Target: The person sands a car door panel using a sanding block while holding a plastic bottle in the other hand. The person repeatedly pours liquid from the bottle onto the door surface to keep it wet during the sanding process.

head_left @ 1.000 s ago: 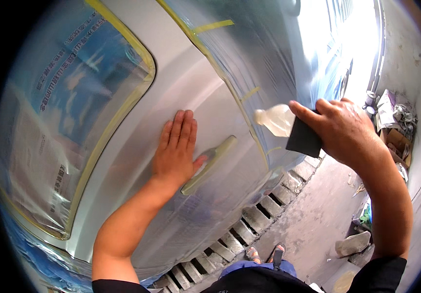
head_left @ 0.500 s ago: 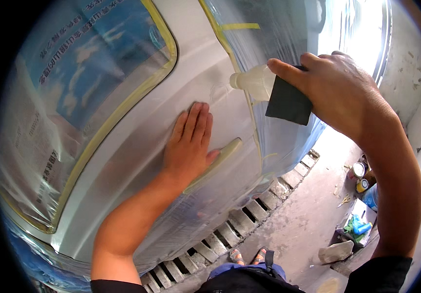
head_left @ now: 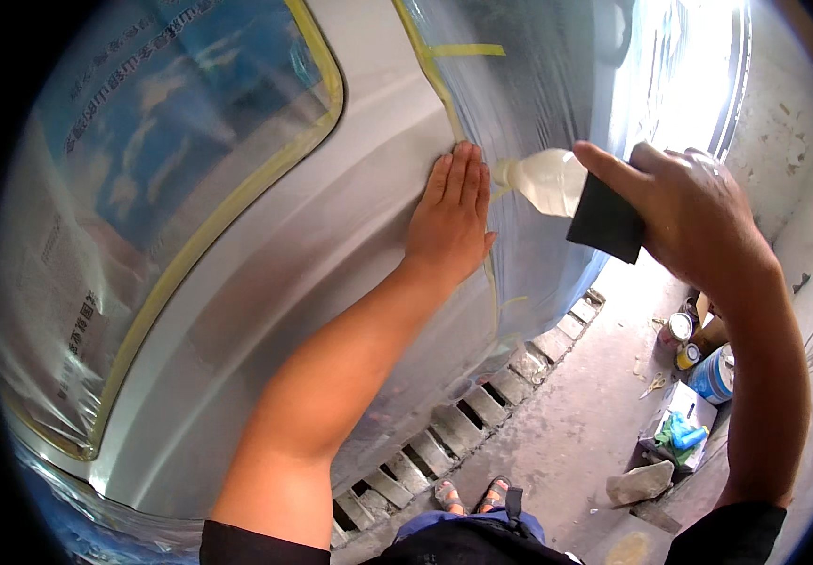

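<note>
My left hand (head_left: 449, 217) lies flat on the pale car panel (head_left: 322, 226), fingers stretched out and side by side. Its fingertips reach the taped edge where clear masking film (head_left: 529, 104) begins. In my right hand (head_left: 699, 212) is a translucent plastic bottle (head_left: 550, 182), tilted on its side with its neck toward my left hand. The same hand grips a dark square of sandpaper (head_left: 604, 224), which hangs down in front of the bottle. Part of the bottle is hidden behind the sandpaper and fingers. Yellow masking tape (head_left: 334, 89) borders the covered window.
Printed plastic sheeting (head_left: 162, 122) covers the window at the left. A slotted drain grate (head_left: 435, 452) runs along the floor under the car. By the wall at the right stand paint cans (head_left: 678, 328), a blue bucket (head_left: 711, 379), a white box (head_left: 694, 410) and a stone-like block (head_left: 639, 482).
My left hand has slid right and up across the panel to the film's edge, covering the door handle area less. My right hand has moved right and slightly down with the bottle and sandpaper.
</note>
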Motion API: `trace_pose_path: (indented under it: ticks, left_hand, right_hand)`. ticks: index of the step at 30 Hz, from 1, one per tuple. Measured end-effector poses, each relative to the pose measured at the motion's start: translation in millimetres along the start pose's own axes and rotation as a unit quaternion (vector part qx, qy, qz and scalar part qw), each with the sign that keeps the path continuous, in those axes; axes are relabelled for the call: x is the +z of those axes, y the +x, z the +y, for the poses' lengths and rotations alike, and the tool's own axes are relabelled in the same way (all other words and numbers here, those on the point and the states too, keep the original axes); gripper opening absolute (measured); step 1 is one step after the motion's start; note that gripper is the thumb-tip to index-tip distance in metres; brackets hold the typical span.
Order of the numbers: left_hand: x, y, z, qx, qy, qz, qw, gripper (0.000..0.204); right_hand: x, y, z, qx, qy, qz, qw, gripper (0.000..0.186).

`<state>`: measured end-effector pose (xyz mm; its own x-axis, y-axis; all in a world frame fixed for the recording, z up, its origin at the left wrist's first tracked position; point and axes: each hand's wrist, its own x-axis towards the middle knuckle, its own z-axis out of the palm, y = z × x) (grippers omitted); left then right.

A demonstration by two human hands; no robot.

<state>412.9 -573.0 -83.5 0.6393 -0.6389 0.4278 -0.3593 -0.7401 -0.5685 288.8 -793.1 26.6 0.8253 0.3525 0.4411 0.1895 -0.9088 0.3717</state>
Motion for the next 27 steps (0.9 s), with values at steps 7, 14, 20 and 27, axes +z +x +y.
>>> trace_pose_path:
  ticks: [7, 14, 20, 27]
  left_hand:
    - [-27, -62, -24, -0.013, -0.029, -0.043, 0.999, 0.079]
    - [-44, -153, -53, -0.047, -0.026, -0.066, 0.996, 0.085]
    - [-48, -200, -63, -0.061, 0.007, -0.053, 0.997, 0.091]
    - [-41, -107, -45, -0.021, -0.015, -0.044, 0.999, 0.085]
  right_hand:
    - [29, -37, 3, -0.012, 0.047, -0.082, 0.995, 0.062]
    - [23, -33, -1, -0.019, 0.043, -0.080, 0.996, 0.064]
    - [8, -11, -9, -0.105, 0.043, 0.033, 0.993, 0.066]
    - [-6, 0, -8, -0.057, -0.018, 0.075, 0.995, 0.072]
